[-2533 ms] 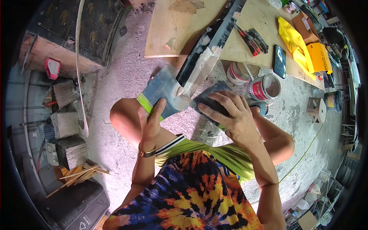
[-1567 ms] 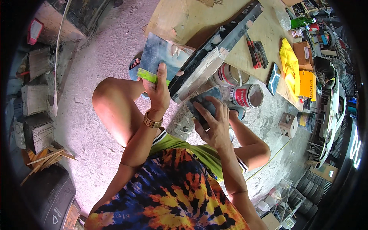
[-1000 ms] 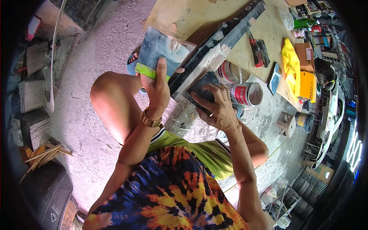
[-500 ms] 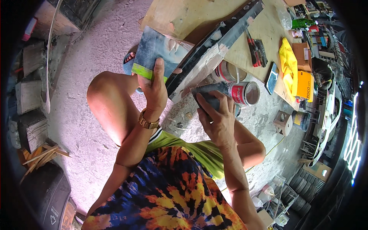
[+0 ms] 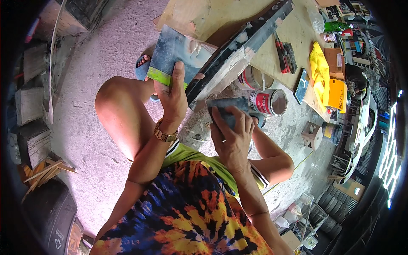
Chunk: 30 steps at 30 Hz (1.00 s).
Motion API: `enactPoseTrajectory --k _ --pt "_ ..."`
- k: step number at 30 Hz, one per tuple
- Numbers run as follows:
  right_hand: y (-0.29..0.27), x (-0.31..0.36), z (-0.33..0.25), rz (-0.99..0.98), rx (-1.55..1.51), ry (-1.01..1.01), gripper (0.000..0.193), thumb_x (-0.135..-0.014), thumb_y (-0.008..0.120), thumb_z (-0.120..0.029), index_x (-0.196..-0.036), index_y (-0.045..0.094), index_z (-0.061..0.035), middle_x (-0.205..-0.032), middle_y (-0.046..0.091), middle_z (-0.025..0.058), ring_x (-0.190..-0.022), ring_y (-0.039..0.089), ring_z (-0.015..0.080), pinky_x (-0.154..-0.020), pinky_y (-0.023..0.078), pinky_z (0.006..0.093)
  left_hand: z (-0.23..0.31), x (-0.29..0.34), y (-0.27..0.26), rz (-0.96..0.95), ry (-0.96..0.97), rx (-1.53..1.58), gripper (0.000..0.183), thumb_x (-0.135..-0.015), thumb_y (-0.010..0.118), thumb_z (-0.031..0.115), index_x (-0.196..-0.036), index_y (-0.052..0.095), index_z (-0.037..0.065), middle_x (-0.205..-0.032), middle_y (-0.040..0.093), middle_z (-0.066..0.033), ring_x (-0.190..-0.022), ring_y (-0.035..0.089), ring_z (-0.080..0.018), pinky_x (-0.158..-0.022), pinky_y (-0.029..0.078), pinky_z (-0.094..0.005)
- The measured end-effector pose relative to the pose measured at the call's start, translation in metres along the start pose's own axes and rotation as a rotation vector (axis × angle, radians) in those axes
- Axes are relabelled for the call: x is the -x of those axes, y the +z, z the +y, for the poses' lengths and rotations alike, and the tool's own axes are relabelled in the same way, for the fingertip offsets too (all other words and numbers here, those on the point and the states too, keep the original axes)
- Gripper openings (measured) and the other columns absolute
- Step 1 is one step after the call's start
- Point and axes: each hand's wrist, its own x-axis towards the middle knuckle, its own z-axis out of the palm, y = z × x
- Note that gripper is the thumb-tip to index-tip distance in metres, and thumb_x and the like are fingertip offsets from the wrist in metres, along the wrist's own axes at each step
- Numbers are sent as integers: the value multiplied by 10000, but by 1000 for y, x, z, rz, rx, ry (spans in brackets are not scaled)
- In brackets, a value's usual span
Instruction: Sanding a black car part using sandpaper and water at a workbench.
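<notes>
My left hand (image 5: 172,100), with a gold watch on the wrist, grips a flat dark blue-grey plate (image 5: 170,49) with a lime-green edge strip. A smear of pale putty lies on the plate's far right part. Just right of the plate, a long dark panel (image 5: 229,46) slants away from me, with pale putty (image 5: 225,76) spread along its side. My right hand (image 5: 233,140) is closed on a dark, flat spreader (image 5: 225,104), fingers pressed on its upper face. The spreader is beside the panel's near end; whether they touch I cannot tell.
Two cans (image 5: 278,103) with red labels stand right of the panel. On the plywood table (image 5: 265,53) are red-and-black tools (image 5: 284,55), a phone (image 5: 301,86), a yellow cloth (image 5: 318,63) and a yellow box (image 5: 338,94). Wood scraps (image 5: 49,172) lie at far left.
My right hand has moved left and a little nearer to me with the spreader, showing more of its face. My left hand and plate have shifted only slightly.
</notes>
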Motion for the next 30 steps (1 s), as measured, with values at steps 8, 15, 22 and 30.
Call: enactPoseTrajectory --k 8,15,22,30 --pt "-20 -4 21 2 -458 84 444 -799 675 -157 -1232 616 -79 -1195 496 170 -1108 482 323 -954 391 416 8 4 -2 102 28 -51 242 -979 542 148 -1146 575 -23 -1067 641 -77 -874 636 -162 -753 550 -296" --pt "-50 -35 39 58 -736 -177 367 -799 701 -172 -1155 674 -83 -1243 485 172 -1133 491 308 -975 386 401 59 22 7 -207 -269 55 335 -919 580 55 -1243 538 -22 -1178 619 -103 -1033 612 -170 -917 489 -313" --pt "-81 -32 52 -13 -228 -116 373 -761 705 -127 -1134 694 -155 -1185 565 85 -1032 527 319 -881 452 433 64 23 -6 -343 -304 -62 336 -935 556 64 -1258 524 -24 -1175 617 -93 -1045 604 -158 -923 479 -302" --pt "-86 -45 30 -122 -140 -284 344 -776 696 -127 -1120 692 -139 -1185 575 58 -1052 535 305 -887 455 428 73 21 -2 -309 -234 -103 347 -934 588 53 -1262 507 -26 -1179 598 -75 -1047 573 -117 -903 466 -265"
